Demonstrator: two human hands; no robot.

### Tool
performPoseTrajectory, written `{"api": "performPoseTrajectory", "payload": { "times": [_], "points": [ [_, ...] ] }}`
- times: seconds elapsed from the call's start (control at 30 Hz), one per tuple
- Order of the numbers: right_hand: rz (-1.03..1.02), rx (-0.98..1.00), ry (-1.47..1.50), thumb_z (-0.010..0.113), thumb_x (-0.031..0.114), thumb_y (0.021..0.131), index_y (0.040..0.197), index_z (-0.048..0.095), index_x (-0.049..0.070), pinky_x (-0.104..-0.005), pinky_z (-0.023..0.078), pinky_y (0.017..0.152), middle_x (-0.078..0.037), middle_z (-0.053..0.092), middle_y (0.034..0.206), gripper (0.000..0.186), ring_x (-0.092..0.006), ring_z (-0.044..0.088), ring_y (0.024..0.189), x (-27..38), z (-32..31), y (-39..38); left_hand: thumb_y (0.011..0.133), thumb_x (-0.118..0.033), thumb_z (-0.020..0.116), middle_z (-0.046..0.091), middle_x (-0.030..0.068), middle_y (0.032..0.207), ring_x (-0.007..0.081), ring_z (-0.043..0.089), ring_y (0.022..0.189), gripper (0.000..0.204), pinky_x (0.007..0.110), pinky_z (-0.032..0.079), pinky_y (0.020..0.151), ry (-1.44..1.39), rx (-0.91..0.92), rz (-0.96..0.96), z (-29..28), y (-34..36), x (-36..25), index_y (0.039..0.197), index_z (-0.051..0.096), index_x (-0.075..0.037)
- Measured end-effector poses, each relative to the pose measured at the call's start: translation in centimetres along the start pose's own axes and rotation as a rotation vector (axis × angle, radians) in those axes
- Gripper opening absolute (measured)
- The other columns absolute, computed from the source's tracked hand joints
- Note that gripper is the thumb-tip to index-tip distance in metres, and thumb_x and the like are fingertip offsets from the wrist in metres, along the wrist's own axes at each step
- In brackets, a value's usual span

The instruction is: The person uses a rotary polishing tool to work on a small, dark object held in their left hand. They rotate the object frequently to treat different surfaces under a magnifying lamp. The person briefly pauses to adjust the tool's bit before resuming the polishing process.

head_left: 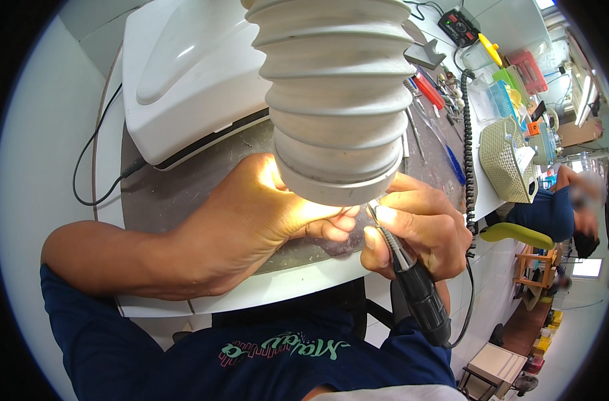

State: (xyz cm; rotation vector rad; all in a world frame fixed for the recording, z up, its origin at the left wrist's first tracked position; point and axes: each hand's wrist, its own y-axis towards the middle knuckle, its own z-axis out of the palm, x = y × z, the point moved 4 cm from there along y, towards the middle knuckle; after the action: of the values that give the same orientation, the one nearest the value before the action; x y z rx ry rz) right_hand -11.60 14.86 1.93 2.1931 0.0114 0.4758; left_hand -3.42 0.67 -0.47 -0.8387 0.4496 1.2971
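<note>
Here we note one handpiece (421,294): thick black body, slimmer metallic neck, dark cable (472,301) at the rear. It slants through the right hand (424,234), whose thumb and fingers pinch the neck, rear end toward the navy shirt (204,361). Left hand (257,214): fingers curled beside one white ribbed hose (338,87); we cannot tell whether it grips anything.

The handpiece (420,294) looks like matt plastic (its collar (402,259) shiny metal), the hose (338,93) ridged, satiny plastic.
</note>
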Motion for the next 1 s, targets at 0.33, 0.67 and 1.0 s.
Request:
{"api": "performPoseTrajectory", "payload": {
  "times": [0.33,0.67,1.0],
  "points": [
    [0.03,-0.082,0.073,0.078,0.007,0.074,0.09,0.059,0.002,-0.0377,0.06,0.069,-0.012,0.065,0.077,0.025,-0.0329,0.07,0.084,-0.06,-0.45,-0.07,0.095,-0.019,0.059,0.056,0.0092,0.107,0.0162,0.059,0.094,0.032,0.031,0.051,0.087,0.04,0.086,0.017,-0.65,0.04,0.55,0.12,0.051,0.0],
    [0.016,0.059,0.13,0.078,0.006,0.071,0.089,0.061,0.007,-0.0501,0.052,0.091,-0.006,0.065,0.077,0.025,-0.0298,0.07,0.091,0.4,-0.23,0.17,0.087,-0.002,0.065,0.06,0.0072,0.108,0.0129,0.058,0.103,0.028,0.028,0.051,0.094,-0.197,0.048,-0.007,-0.43,0.22,0.03,0.113,0.056,0.002],
    [0.022,0.0,0.164,0.077,0.005,0.071,0.085,0.061,0.007,-0.0493,0.053,0.09,-0.007,0.064,0.076,0.022,-0.0308,0.07,0.092,0.32,0.14,-0.09,0.08,-0.001,0.073,0.063,0.0069,0.108,0.0117,0.058,0.102,0.034,0.027,0.051,0.09,-0.005,-0.007,0.094,-0.68,0.26,-0.14,0.111,0.058,0.002]
  ]
}}
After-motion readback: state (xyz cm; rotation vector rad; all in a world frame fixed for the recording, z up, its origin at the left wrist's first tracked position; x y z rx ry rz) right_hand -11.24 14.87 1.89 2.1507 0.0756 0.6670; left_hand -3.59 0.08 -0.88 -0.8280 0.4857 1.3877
